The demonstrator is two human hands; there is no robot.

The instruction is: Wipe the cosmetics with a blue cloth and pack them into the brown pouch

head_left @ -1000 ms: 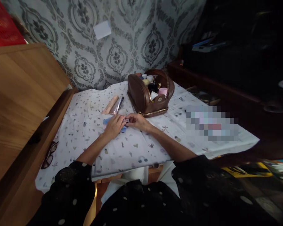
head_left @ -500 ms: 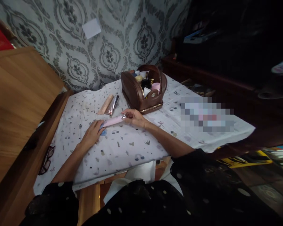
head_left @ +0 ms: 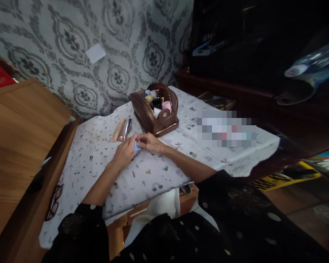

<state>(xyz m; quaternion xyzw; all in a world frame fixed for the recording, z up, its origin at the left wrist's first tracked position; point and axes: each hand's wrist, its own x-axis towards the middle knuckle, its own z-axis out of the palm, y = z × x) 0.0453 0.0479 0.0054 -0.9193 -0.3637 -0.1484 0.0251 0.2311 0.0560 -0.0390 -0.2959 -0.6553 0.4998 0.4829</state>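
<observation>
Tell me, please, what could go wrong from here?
The left hand is close to the shiny tube and might knock it. The bag stands open, so a bump could spill its contents. The glasses lie near the left sleeve, which might catch them.

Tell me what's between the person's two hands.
In the head view, a blue item sits between the left hand and the right hand, partly hidden; I can't tell what it is.
</observation>
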